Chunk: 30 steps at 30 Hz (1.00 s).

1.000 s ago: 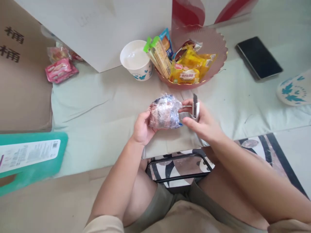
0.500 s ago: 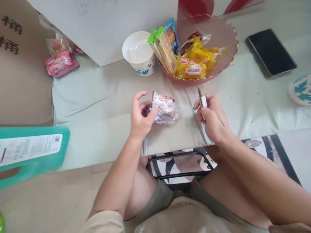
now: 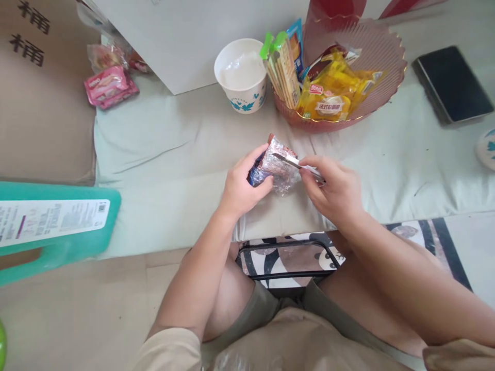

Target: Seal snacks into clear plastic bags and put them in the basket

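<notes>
My left hand [image 3: 244, 184] grips a small package in crinkled clear plastic wrap [image 3: 277, 172], with blue and brown-red showing through. Its thumb lies along the near side and its fingers along the far left. In my right hand [image 3: 331, 186] is a craft knife [image 3: 291, 161] with a pale handle, pinched between thumb and fingers. The blade points left and lies over the top of the wrapped package; whether it touches the plastic I cannot tell. Both hands are above the cloth-covered table, close to its front edge.
Behind my hands stand a white paper cup [image 3: 243, 77] and a pink ribbed bowl [image 3: 394, 77] of packaged snacks. A phone [image 3: 453, 85] lies at right. Pink snack packs [image 3: 110, 86], a cardboard box [image 3: 50, 118] and a green plastic container [image 3: 112, 216] are at left.
My right hand has moved left, bringing the knife from beside the package to over it; the blade now points left. My left hand has closed more around the package, which has tilted.
</notes>
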Available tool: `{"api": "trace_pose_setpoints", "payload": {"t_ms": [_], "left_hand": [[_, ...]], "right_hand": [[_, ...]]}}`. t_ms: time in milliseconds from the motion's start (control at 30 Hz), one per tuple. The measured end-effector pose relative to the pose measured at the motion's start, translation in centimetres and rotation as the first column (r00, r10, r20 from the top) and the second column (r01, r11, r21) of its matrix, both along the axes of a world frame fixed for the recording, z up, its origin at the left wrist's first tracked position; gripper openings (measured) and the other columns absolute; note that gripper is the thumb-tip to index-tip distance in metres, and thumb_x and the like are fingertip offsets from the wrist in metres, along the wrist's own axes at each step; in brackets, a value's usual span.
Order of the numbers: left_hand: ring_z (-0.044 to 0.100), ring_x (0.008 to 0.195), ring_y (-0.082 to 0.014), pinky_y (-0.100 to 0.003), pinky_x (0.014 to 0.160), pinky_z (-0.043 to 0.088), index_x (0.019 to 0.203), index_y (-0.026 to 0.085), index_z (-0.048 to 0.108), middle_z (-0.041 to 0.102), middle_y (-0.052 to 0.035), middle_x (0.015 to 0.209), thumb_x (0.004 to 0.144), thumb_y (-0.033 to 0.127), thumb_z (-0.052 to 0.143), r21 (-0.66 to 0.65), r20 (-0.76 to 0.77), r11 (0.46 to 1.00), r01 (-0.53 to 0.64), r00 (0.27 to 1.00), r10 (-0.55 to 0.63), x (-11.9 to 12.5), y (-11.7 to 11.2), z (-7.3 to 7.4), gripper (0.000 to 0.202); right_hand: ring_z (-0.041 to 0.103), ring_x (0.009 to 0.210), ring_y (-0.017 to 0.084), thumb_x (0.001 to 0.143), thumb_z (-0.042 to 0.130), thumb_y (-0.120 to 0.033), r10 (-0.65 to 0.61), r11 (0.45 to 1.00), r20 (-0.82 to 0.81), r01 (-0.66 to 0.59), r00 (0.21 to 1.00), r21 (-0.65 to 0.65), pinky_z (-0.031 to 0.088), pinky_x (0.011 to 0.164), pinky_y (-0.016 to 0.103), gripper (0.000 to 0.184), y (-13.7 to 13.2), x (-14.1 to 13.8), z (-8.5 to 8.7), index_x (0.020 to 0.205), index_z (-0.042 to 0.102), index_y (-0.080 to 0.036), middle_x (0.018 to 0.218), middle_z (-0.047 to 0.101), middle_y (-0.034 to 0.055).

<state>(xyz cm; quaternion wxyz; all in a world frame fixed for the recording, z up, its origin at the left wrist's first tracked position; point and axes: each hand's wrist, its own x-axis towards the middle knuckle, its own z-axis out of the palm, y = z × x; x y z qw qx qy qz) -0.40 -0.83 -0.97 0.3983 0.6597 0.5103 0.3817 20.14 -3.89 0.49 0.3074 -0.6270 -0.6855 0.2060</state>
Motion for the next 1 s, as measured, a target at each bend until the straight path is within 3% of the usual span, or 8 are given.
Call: {"api": "trace_pose_setpoints", "payload": {"t_ms": [233,400,500,667,767,867,1000], "left_hand": [[0.068,0.116,-0.0266,-0.035,0.106,0.05,0.128,0.026,0.069,0.074,-0.0064,0.128,0.074,0.021,0.073,-0.006,-0.017,0.998,-0.067,0.998,0.067,0.1,0.2,0.1,0.055],[0.068,0.106,-0.0286,-0.043,0.103,0.05,0.13,0.023,0.066,0.076,-0.0081,0.119,0.074,0.025,0.068,0.114,-0.322,0.988,-0.109,0.936,0.14,-0.2,0.3,-0.1,0.056],[0.068,0.107,-0.0285,-0.044,0.1,0.052,0.13,0.023,0.064,0.075,-0.008,0.117,0.075,0.027,0.065,0.128,-0.415,0.983,-0.133,0.893,0.175,-0.3,0.3,0.0,0.055],[0.069,0.107,-0.0297,-0.048,0.1,0.053,0.13,0.024,0.061,0.075,-0.0088,0.116,0.079,0.03,0.063,0.081,-0.463,0.98,-0.18,0.864,0.197,-1.0,0.4,-0.6,0.052],[0.068,0.115,-0.0293,-0.048,0.105,0.052,0.136,0.022,0.055,0.071,-0.0117,0.126,0.082,0.032,0.061,0.183,-0.404,0.961,-0.206,0.876,0.264,-2.0,0.7,-1.5,0.055],[0.062,0.128,-0.0291,-0.046,0.11,0.05,0.14,0.022,0.048,0.064,-0.0138,0.137,0.088,0.04,0.059,0.35,-0.311,0.928,-0.13,0.918,0.246,-2.7,0.9,-2.1,0.055],[0.058,0.133,-0.0322,-0.048,0.116,0.046,0.134,0.023,0.052,0.062,-0.0145,0.139,0.083,0.054,0.069,0.43,-0.337,0.897,0.096,0.939,0.061,-2.1,0.5,-2.0,0.061]], "right_hand": [[0.069,0.087,0.022,0.101,0.052,-0.033,0.01,0.999,0.111,-0.014,0.994,0.039,0.042,0.068,0.032,0.029,0.0,0.3,-0.2,0.117,0.076,-0.03,0.11,0.078,0.0069],[0.069,0.079,0.018,0.1,0.052,-0.031,0.038,0.993,0.27,-0.067,0.962,0.1,0.039,0.06,0.029,0.029,-0.1,1.4,-1.0,0.114,0.077,-0.029,0.101,0.078,0.0046],[0.068,0.075,0.018,0.099,0.052,-0.029,0.054,0.988,0.312,-0.096,0.949,0.123,0.039,0.059,0.029,0.029,-0.2,2.0,-1.3,0.112,0.078,-0.029,0.094,0.079,0.0029],[0.069,0.073,0.02,0.097,0.054,-0.03,0.108,0.988,0.298,-0.135,0.949,0.072,0.04,0.06,0.031,0.028,-0.1,3.1,-1.3,0.114,0.077,-0.03,0.1,0.08,0.0021],[0.07,0.075,0.022,0.095,0.056,-0.031,0.113,0.991,0.277,-0.127,0.954,0.033,0.043,0.063,0.032,0.026,0.2,4.2,-1.2,0.111,0.076,-0.028,0.097,0.08,0.0036],[0.069,0.077,0.025,0.091,0.06,-0.03,-0.001,1.0,0.302,-0.007,0.953,0.024,0.044,0.064,0.035,0.023,0.9,5.5,-1.2,0.108,0.074,-0.026,0.095,0.078,0.0067],[0.067,0.082,0.029,0.086,0.062,-0.026,-0.142,0.989,0.376,0.144,0.916,0.023,0.045,0.067,0.039,0.017,1.9,6.9,-1.4,0.1,0.072,-0.026,0.101,0.074,0.0102]]}}
